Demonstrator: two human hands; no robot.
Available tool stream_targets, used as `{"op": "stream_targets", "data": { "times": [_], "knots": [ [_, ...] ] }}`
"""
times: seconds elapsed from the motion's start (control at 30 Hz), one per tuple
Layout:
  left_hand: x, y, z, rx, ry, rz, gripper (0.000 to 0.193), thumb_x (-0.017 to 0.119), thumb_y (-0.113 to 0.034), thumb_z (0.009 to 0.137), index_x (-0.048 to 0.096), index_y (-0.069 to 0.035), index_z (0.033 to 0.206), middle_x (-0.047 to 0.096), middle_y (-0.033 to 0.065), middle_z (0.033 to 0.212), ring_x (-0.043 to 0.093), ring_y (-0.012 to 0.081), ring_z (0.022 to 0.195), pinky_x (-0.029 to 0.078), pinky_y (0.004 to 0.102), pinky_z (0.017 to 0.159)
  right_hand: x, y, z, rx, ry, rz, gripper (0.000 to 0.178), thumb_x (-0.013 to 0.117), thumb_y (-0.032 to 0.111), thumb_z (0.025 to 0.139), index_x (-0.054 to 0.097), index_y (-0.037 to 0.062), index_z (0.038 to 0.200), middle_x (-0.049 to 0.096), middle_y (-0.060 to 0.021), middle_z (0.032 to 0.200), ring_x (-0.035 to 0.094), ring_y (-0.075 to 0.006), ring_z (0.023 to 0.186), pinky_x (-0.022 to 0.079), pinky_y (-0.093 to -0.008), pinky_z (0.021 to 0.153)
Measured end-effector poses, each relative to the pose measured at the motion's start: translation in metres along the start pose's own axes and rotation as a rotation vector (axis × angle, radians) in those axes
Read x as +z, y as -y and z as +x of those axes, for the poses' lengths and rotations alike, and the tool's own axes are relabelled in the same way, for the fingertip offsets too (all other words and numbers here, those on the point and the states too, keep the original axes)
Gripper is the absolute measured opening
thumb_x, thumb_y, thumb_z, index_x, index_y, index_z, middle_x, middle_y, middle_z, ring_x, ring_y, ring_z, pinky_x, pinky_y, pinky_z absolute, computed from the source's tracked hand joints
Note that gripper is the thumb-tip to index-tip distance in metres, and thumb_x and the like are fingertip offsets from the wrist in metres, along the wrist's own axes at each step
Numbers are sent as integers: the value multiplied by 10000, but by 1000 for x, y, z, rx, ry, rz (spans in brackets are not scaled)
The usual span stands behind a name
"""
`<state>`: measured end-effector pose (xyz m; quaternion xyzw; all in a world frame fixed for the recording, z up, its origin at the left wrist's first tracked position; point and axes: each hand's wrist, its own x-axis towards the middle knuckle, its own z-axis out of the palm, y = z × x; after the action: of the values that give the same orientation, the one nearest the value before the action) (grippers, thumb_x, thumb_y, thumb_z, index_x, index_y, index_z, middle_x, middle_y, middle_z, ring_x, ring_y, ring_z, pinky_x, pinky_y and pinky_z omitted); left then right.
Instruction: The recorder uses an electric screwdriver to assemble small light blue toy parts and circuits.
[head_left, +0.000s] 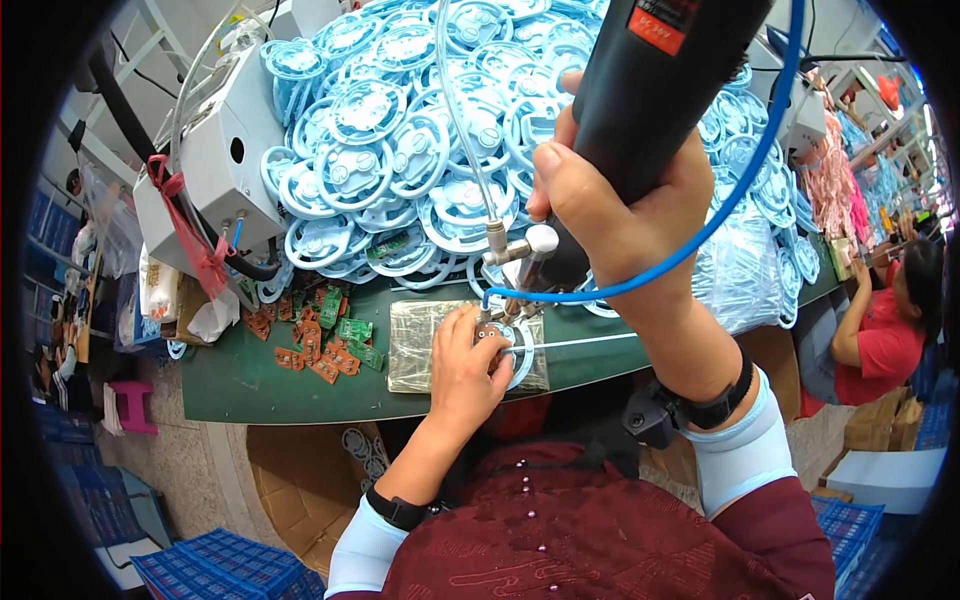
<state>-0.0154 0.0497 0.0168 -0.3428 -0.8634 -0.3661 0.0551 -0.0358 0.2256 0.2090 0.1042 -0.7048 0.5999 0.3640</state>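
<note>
A black power screwdriver (640,110) is held nearly upright in my right hand (630,205), its fingers wrapped round the body. Its metal tip, joined by a clear hose (462,120) and a blue hose (740,205), points down at the work. Beneath it, a light blue plastic wheel (524,358) lies on a tape-wrapped pad (410,350), partly covered by my hand. My left hand (465,370) is closed over the wheel, fingers bent and pressing beside the tip. A small brown circuit board (487,331) shows at its fingertips; the exact grip is partly hidden.
Many light blue wheels (365,110) are heaped behind the pad on the green table (270,395). Loose orange and green circuit boards (325,335) lie to the left, near a grey machine box (225,150). A person in red (885,340) works at far right.
</note>
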Motion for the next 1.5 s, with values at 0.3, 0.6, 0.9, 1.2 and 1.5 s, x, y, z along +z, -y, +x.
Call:
{"op": "stream_targets", "data": {
  "times": [0.3,0.6,0.9,1.2,1.5],
  "knots": [
    [16,3,-1,-83,-92,-50,200,754,-65,662,654,-7,825,556,186,1145,497,405,1137,465,498,908,4,13,-9,40,44,112,422,644,-32,832,524,-51,1237,596,-74,821,620,-131,645,529,-272,596],
    [22,8,-9,-104,-63,-32,220,767,-70,656,652,-4,832,585,180,1105,504,409,1125,470,510,888,12,11,-20,85,47,102,452,646,-54,826,509,-49,1257,600,-69,847,630,-123,665,531,-260,606],
    [13,0,-7,-269,109,-101,326,781,-88,663,715,-31,977,645,114,1109,508,364,1140,456,493,923,14,10,-23,34,58,85,457,650,-51,818,503,-61,1251,603,-79,829,629,-127,665,525,-259,610],
    [16,1,-7,-227,78,-69,274,761,-99,687,708,-38,948,644,111,1073,511,356,1134,453,484,900,19,6,-26,20,47,79,452,649,-61,814,498,-65,1241,597,-77,821,620,-127,657,520,-261,605],
    [16,1,0,48,-162,103,260,711,-52,677,643,-16,925,568,158,1145,512,389,1086,451,497,873,15,-3,-28,90,59,125,344,635,-72,797,518,-41,1119,604,-77,830,621,-143,654,535,-286,599]
  ]
}}
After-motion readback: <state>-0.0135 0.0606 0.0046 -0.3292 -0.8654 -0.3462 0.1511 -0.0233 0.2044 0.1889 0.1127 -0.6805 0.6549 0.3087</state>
